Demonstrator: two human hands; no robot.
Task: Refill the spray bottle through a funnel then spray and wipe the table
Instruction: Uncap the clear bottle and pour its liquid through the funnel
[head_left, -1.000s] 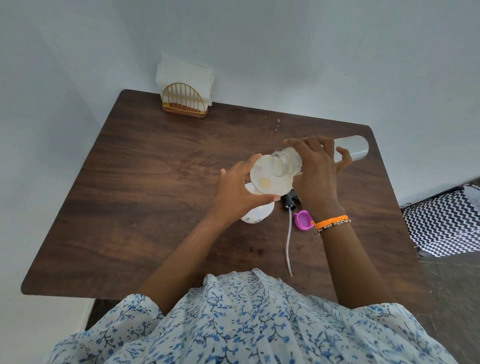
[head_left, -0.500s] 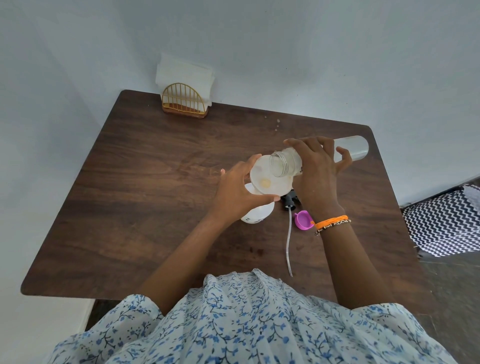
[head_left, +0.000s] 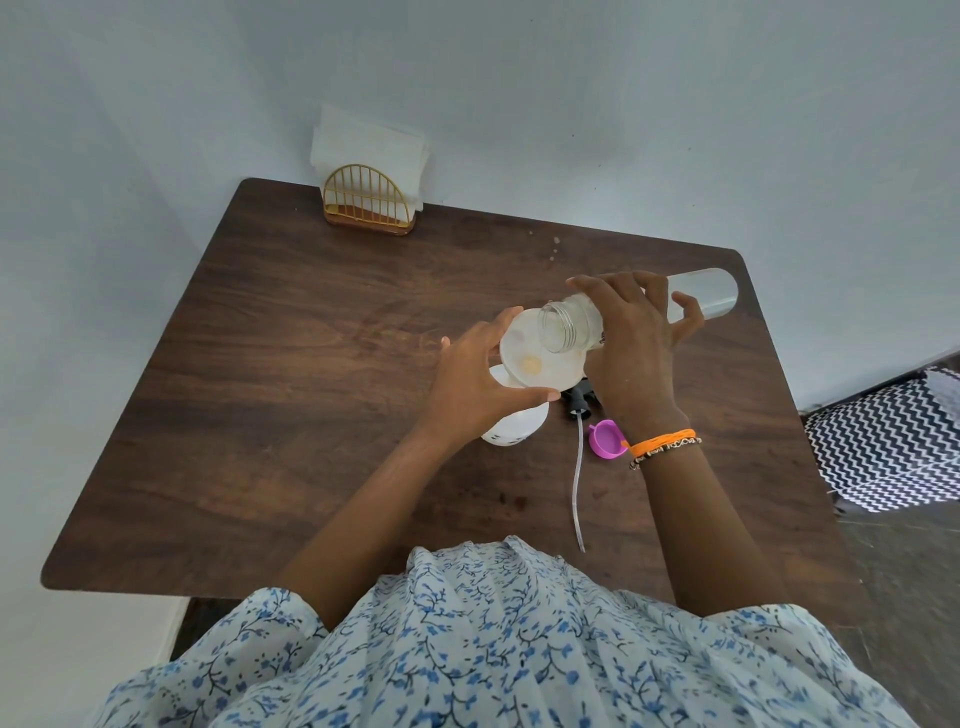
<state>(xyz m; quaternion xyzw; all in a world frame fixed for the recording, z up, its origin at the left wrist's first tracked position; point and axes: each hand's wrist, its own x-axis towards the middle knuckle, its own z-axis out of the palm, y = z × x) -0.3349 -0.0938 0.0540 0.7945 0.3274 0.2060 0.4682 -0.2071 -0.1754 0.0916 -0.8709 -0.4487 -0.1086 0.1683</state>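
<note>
Clear bottle (head_left: 709, 293) tipped over funnel (head_left: 524, 358)

funnel (head_left: 540, 358) on spray bottle (head_left: 514, 423), cap (head_left: 607, 439) right

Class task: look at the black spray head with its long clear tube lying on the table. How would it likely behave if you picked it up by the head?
The spray head looks small and plastic, so probably light. Its thin tube already lies in a slight curve, so it would likely dangle and sway. It may drip onto the table.
</note>
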